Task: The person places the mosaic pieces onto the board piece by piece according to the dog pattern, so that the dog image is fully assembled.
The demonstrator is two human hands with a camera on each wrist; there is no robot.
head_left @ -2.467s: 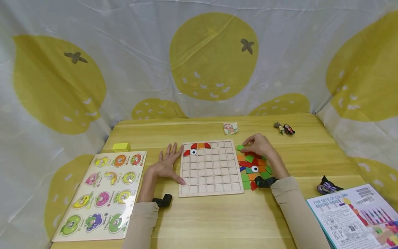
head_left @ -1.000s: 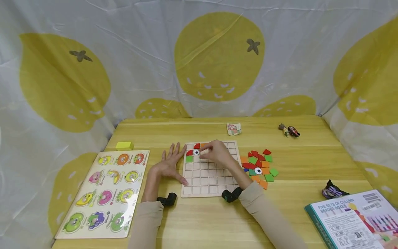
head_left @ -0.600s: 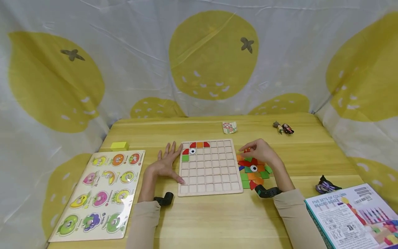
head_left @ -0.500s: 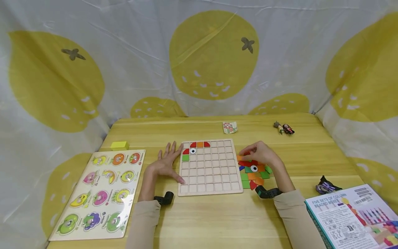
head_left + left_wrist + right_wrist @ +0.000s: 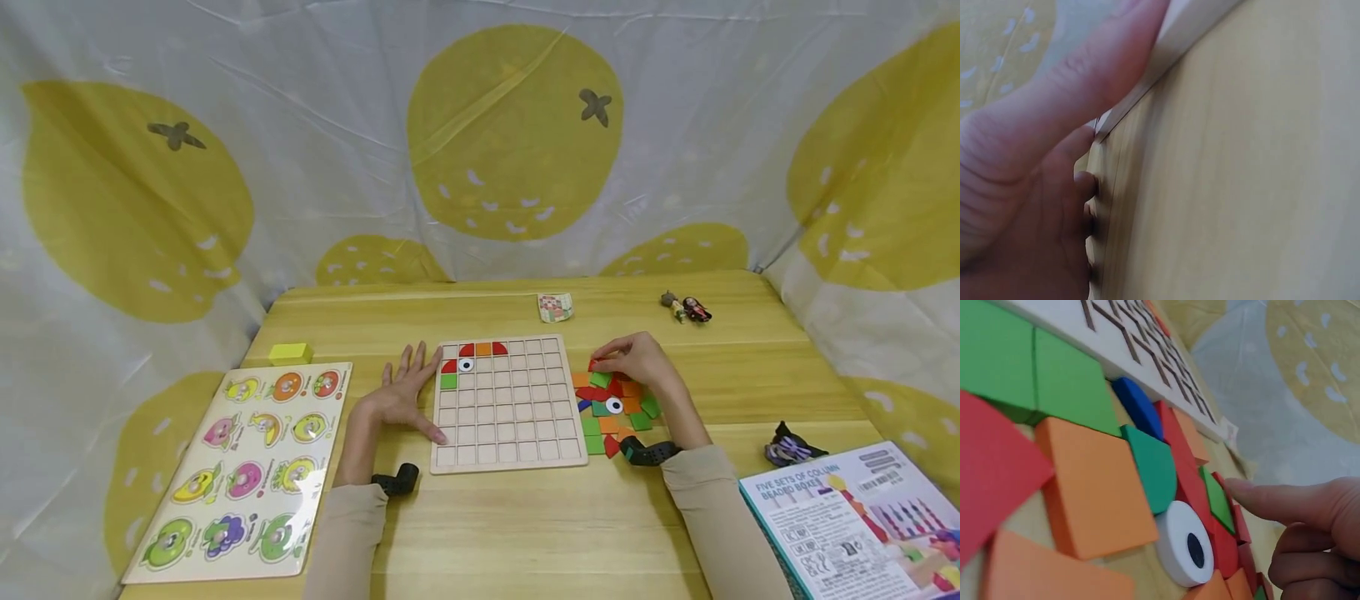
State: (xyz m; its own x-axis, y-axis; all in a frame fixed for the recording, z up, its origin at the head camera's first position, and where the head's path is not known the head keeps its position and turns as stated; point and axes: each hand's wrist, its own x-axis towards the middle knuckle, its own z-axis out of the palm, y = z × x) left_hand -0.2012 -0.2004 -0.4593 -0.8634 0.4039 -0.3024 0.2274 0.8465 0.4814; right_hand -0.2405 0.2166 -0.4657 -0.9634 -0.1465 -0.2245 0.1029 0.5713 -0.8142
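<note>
A wooden grid board [image 5: 502, 408] lies on the table. Its upper left cells hold red quarter-round tiles [image 5: 467, 350], an orange tile [image 5: 483, 350], an eye tile [image 5: 466, 365] and a green tile [image 5: 448, 381]. My left hand [image 5: 397, 398] is spread along the board's left side, thumb on its lower left edge. At the far end of the loose tile pile, my right hand [image 5: 637, 362] pinches a small red tile [image 5: 593, 364] between thumb and fingertips. Right beside it lies a green tile [image 5: 1217, 500]. A white eye tile [image 5: 1186, 544] lies nearer the wrist; the red tile is mostly hidden.
A fruit knob puzzle [image 5: 240, 475] lies at left, with a yellow block [image 5: 291, 354] behind it. A small pattern card [image 5: 555, 307] and two figurines [image 5: 686, 307] lie at the back. At right are a dark purple item [image 5: 793, 446] and a boxed toy [image 5: 855, 517].
My right hand took a green tile from the pile, and it now sits in the board's left column. The hand returned to the pile, at a red tile. My left hand stayed put.
</note>
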